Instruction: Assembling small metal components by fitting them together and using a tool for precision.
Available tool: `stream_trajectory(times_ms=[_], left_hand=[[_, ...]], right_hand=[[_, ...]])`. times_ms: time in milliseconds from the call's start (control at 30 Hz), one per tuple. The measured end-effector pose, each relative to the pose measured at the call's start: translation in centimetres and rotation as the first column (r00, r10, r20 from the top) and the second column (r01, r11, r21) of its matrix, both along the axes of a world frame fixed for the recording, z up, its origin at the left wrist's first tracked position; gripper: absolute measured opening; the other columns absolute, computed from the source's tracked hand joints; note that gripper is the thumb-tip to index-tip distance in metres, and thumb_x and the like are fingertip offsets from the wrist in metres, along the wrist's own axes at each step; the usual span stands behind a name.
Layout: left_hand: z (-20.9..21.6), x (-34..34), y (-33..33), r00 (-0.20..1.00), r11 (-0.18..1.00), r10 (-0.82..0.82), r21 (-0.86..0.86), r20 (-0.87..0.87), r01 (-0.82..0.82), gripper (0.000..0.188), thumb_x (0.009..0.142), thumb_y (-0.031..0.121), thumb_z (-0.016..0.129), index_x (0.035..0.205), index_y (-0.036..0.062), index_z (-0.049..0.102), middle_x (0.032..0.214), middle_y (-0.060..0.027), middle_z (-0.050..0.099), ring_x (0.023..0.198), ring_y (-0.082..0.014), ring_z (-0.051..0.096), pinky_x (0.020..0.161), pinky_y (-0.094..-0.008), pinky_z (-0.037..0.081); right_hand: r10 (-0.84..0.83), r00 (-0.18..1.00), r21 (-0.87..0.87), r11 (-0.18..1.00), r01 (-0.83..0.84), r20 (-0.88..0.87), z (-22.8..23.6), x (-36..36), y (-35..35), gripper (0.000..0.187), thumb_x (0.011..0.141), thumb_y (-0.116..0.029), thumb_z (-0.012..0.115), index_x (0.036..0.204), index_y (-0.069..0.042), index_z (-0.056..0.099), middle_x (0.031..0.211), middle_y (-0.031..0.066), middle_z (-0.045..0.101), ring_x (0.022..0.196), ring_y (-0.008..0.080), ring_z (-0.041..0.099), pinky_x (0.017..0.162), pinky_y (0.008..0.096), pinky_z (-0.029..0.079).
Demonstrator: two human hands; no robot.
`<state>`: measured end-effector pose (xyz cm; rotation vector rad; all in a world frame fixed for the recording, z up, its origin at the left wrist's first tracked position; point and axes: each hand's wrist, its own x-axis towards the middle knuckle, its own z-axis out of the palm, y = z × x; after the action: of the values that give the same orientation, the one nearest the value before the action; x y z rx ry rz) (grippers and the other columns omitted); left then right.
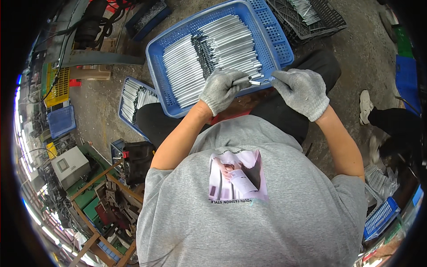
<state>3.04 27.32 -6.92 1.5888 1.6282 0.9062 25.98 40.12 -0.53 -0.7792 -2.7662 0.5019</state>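
My left hand (221, 90), in a grey knit glove, is closed around short silvery metal tubes (242, 80) whose open ends point right. Just beyond those ends, my right hand (304, 91), gloved alike, pinches thumb and forefinger together at something small and bluish; its kind is too small to make out. Both hands are above the near rim of a blue perforated plastic basket (156, 66). Inside it lie many silvery metal tubes (231, 38) in two side-by-side rows, with a dark strip between them.
A smaller blue bin of metal tubes (129, 100) stands left of my legs. Beyond the basket at the right is a black crate (333, 22). Another person's shoe (365, 107) is on the floor at right. Machinery and a grey box (71, 164) are at left.
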Motion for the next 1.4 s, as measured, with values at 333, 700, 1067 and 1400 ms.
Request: stream_trajectory(times_ms=[333,700,1067,1400], left_hand=[[0.7,1.7,-0.4,0.941,0.960,0.187,0.257,-0.283,-0.114,0.022,0.081,0.015,0.070,0.103,0.0167,0.075,0.091,0.0011,0.073,0.084,-0.0217,0.063,0.086,-0.0352,0.043],[0.5,1.7,-0.7,0.942,0.955,0.206,0.266,-0.265,-0.133,0.021,0.082,0.016,0.071,0.103,0.0165,0.075,0.090,0.0032,0.073,0.082,-0.0204,0.063,0.085,-0.0347,0.042],[-0.7,1.9,-0.4,0.936,0.946,0.238,0.280,-0.260,-0.163,0.018,0.085,0.015,0.070,0.102,0.0159,0.075,0.090,0.0028,0.074,0.082,-0.0205,0.064,0.085,-0.0343,0.042],[-5.7,1.0,2.3,0.928,0.966,0.195,-0.099,-0.318,-0.237,0.020,0.097,0.022,0.065,0.112,0.0110,0.071,0.090,-0.0046,0.075,0.078,-0.0286,0.067,0.079,-0.0392,0.050]], right_hand=[[-0.073,0.991,-0.199,0.976,0.094,0.112,1.5,-0.6,-0.2,0.020,0.087,-0.025,0.072,0.100,-0.012,0.082,0.084,0.0061,0.078,0.065,0.0284,0.070,0.059,0.0361,0.051],[-0.055,0.994,-0.203,0.976,0.074,0.094,1.2,-0.9,-0.1,0.020,0.088,-0.025,0.072,0.099,-0.013,0.082,0.086,0.0077,0.079,0.066,0.0292,0.070,0.059,0.0370,0.050],[-0.095,0.995,-0.219,0.971,0.099,0.029,0.2,-0.7,-0.3,0.019,0.092,-0.029,0.067,0.092,-0.015,0.080,0.076,0.0066,0.075,0.060,0.0296,0.068,0.054,0.0381,0.050],[-0.214,0.967,-0.013,0.976,0.217,0.138,-1.3,0.3,0.2,0.023,0.092,-0.032,0.069,0.102,-0.015,0.081,0.085,0.0070,0.078,0.070,0.0302,0.071,0.060,0.0379,0.051]])
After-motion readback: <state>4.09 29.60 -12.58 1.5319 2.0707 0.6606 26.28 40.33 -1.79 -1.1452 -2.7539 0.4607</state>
